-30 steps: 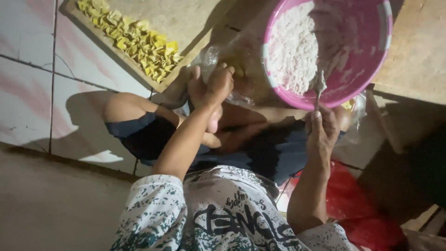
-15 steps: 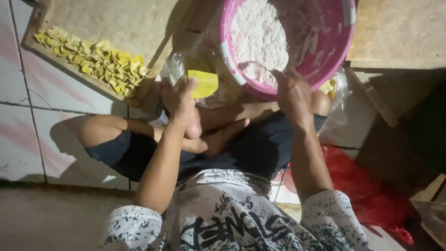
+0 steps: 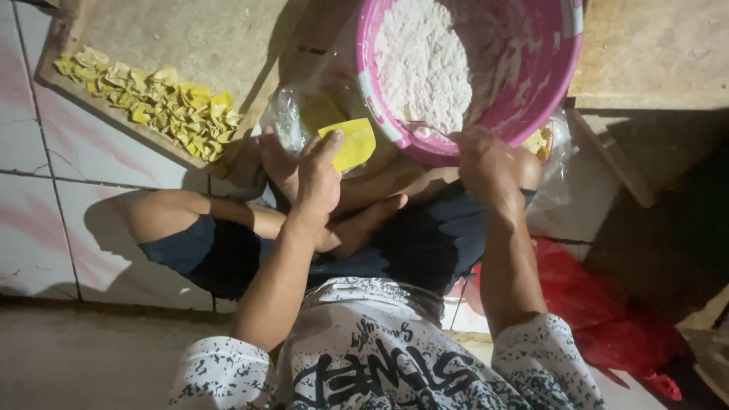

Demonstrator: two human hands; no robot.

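left hand (image 3: 315, 178) pinches a yellow wrapper (image 3: 351, 142) at its fingertips. right hand (image 3: 486, 159) grips a spoon (image 3: 425, 129) in the pink bowl (image 3: 547, 83) just ahead; an overloaded scoop could tear the wrapper.

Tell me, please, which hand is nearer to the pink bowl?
Right. The right hand is at the near rim of the pink bowl, apparently holding a utensil inside. The left hand stays left of the bowl, holding a yellow wrapper.
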